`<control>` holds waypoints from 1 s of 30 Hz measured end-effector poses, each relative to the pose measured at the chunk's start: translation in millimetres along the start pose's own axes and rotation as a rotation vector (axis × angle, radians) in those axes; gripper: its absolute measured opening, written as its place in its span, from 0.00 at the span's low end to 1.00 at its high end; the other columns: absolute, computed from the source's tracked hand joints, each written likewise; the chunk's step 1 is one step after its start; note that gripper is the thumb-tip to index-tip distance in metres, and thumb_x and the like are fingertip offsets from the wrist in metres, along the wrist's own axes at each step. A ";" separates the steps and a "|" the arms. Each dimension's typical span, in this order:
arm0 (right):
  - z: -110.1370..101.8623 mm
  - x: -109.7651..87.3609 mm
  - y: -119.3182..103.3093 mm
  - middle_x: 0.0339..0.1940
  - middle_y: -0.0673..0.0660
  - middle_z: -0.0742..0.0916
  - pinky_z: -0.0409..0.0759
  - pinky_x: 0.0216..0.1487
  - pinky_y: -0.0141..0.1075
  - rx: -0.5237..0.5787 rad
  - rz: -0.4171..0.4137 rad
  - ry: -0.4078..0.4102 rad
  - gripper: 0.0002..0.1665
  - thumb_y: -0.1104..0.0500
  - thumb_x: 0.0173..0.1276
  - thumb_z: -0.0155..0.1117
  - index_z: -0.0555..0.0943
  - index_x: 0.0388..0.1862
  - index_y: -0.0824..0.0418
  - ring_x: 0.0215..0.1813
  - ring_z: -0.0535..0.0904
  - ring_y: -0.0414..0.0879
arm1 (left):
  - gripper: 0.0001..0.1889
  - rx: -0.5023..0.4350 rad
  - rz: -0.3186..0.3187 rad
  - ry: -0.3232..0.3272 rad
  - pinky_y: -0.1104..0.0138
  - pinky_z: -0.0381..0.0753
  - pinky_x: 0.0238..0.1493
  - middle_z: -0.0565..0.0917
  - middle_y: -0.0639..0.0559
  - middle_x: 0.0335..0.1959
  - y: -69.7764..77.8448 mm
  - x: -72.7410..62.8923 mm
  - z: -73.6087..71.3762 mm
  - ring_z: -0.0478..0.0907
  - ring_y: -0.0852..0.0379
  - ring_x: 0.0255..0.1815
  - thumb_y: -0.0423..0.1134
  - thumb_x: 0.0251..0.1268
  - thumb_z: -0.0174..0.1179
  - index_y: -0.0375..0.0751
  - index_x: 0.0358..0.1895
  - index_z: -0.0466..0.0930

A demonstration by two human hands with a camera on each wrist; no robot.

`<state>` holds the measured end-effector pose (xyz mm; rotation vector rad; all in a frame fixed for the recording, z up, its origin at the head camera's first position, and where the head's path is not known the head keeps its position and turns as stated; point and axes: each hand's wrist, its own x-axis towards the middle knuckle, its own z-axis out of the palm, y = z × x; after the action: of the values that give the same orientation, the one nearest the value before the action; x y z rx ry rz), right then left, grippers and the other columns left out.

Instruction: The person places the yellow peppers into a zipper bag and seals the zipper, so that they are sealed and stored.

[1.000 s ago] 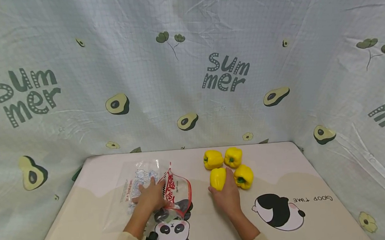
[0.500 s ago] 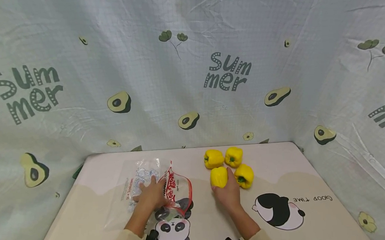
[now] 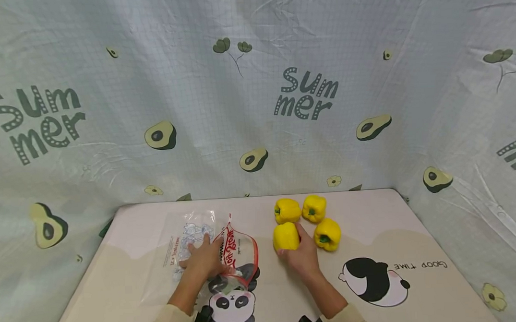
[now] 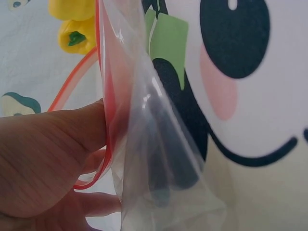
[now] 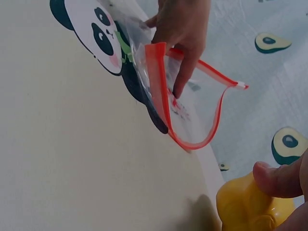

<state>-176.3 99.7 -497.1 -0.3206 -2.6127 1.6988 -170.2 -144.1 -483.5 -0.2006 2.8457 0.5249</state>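
My right hand (image 3: 304, 259) grips a yellow bell pepper (image 3: 286, 236), thumb on its near left side and fingers along its right. In the right wrist view the thumb presses on this pepper (image 5: 255, 204). My left hand (image 3: 203, 260) lies with spread fingers at a clear zip bag (image 3: 240, 246) that has red lettering and a red-edged mouth. Its thumb (image 4: 82, 125) reaches behind the red rim and props the mouth apart, as the right wrist view also shows. The rest of the bag lies flat under the fingers; whether anything is inside cannot be told.
Three more yellow bell peppers stand behind and right of the right hand: one at back left (image 3: 287, 210), one at back right (image 3: 314, 208), one nearer (image 3: 328, 235). The tabletop (image 3: 286, 304) carries panda prints. A printed curtain (image 3: 212, 100) hangs behind it.
My right hand has gripped the front pepper and shifted it slightly left, apart from the nearer right one. The left hand and the bag have stayed nearly in place.
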 end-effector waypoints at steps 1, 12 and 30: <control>0.5 -0.7 -0.6 0.76 0.67 0.75 0.66 0.79 0.64 0.006 0.001 -0.008 0.57 0.70 0.56 0.78 0.61 0.82 0.65 0.70 0.73 0.64 | 0.48 0.001 0.000 -0.001 0.11 0.55 0.56 0.59 0.25 0.81 0.1 0.0 -0.1 0.49 0.06 0.75 0.45 0.46 0.82 0.46 0.75 0.71; 2.9 -7.0 -3.0 0.78 0.65 0.75 0.66 0.80 0.64 0.024 0.012 -0.064 0.56 0.72 0.55 0.78 0.63 0.82 0.62 0.72 0.73 0.63 | 0.48 -0.001 0.004 -0.010 0.11 0.56 0.56 0.59 0.25 0.81 -0.2 -1.1 -1.5 0.49 0.06 0.75 0.46 0.46 0.82 0.46 0.75 0.71; 0.9 -8.2 -4.9 0.79 0.64 0.74 0.64 0.81 0.63 0.082 -0.047 -0.233 0.56 0.75 0.53 0.78 0.65 0.82 0.60 0.75 0.72 0.63 | 0.48 -0.009 0.012 0.004 0.11 0.56 0.55 0.60 0.25 0.80 0.5 -1.3 -0.8 0.49 0.06 0.74 0.48 0.44 0.83 0.45 0.74 0.72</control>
<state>-169.3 95.6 -492.2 -0.0621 -2.6691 1.9286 -169.2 -143.8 -482.3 -0.1874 2.8506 0.5410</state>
